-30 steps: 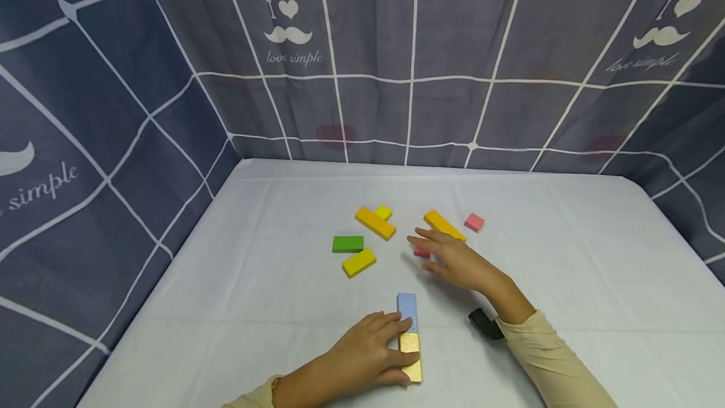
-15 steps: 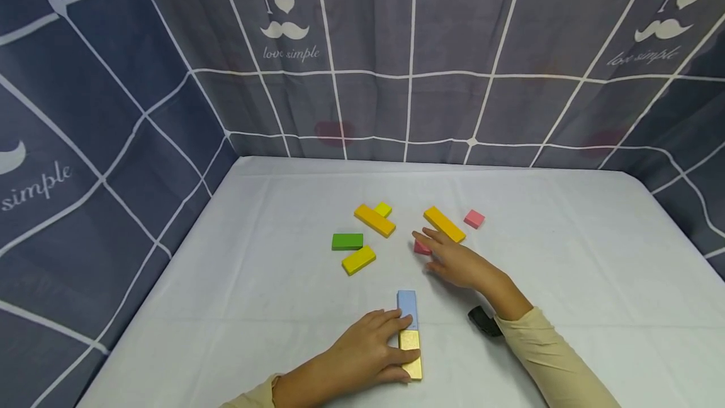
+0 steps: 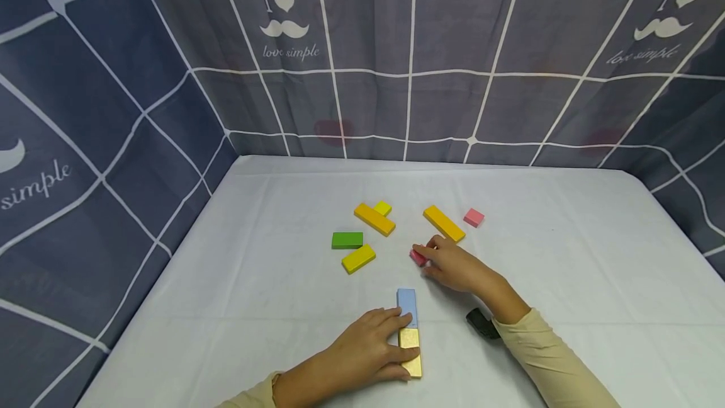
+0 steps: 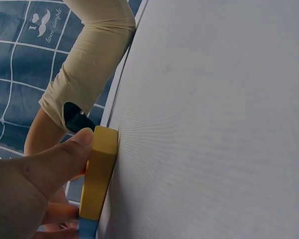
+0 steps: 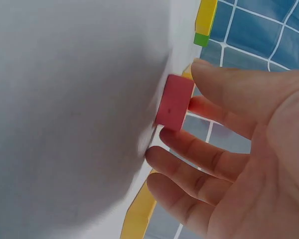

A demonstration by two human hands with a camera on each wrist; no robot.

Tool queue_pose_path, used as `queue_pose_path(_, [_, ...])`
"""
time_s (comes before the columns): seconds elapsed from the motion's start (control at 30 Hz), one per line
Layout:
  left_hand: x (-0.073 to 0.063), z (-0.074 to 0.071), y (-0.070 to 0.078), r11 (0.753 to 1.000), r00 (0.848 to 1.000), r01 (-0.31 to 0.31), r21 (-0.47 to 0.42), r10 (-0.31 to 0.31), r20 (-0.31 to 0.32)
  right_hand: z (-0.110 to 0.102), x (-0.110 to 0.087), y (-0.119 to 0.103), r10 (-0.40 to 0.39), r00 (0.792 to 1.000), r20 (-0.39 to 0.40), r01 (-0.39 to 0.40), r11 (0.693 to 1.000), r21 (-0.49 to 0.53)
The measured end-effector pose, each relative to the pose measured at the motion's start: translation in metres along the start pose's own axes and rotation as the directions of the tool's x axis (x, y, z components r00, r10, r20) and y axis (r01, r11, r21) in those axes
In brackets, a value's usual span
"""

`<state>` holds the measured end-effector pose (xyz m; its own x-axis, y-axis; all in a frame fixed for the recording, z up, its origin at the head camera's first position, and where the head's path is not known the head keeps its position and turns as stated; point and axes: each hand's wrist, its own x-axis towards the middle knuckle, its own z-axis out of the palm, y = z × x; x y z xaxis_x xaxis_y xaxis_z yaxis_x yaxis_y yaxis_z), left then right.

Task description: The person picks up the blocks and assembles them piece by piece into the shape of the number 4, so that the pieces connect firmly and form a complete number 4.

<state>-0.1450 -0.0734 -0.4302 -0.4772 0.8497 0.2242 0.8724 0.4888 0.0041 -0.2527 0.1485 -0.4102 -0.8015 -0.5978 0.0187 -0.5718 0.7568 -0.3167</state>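
Observation:
My left hand (image 3: 365,346) rests over two small blocks lying end to end, a gold one (image 3: 409,338) nearer me and a light-blue one (image 3: 406,300) beyond it. In the left wrist view its thumb lies at the near end of the gold block, with other fingers by the blue block. Farther out, my right hand (image 3: 457,265) holds a small red block (image 5: 174,102) by its edges, fingers and thumb around it. Part of that block is hidden under the fingers in the head view.
Beyond my right hand lie an orange block (image 3: 444,224) and a pink block (image 3: 473,218). To the left are a green block (image 3: 347,240), a yellow block (image 3: 359,259), and another orange block (image 3: 374,219) against a bright yellow one (image 3: 383,208). A checked curtain (image 3: 368,106) borders the white tabletop.
My right hand has come down onto the red block, its fingers closing in; the block has turned and shifted slightly toward me. My left hand stays on the gold and blue blocks.

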Motion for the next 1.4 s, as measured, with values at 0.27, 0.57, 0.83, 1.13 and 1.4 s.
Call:
queue_pose_path(0.27, [0.0,0.001,0.0,1.0,1.0,-0.005,0.009,0.005,-0.015,-0.003,-0.003,-0.002,0.002,1.0,0.026,-0.003,1.0,0.018])
queue_pose_path(0.57, [-0.001,0.0,0.0,1.0,1.0,-0.004,0.002,0.004,-0.009,-0.007,-0.009,0.002,-0.118,0.993,0.024,0.12,0.989,-0.083])
queue_pose_path(0.83, [-0.001,0.0,0.0,1.0,1.0,-0.001,0.007,0.001,-0.012,-0.006,-0.011,-0.002,-0.113,0.992,0.053,0.118,0.988,-0.103])
queue_pose_path(1.13, [-0.001,0.001,0.0,1.0,1.0,-0.004,0.012,0.004,-0.011,-0.004,-0.013,-0.007,-0.101,0.991,0.092,0.11,0.989,-0.097])
queue_pose_path(1.4, [-0.001,0.002,-0.001,1.0,1.0,-0.01,0.023,0.011,-0.026,-0.004,-0.014,-0.009,-0.176,0.981,0.081,0.184,0.977,-0.104])
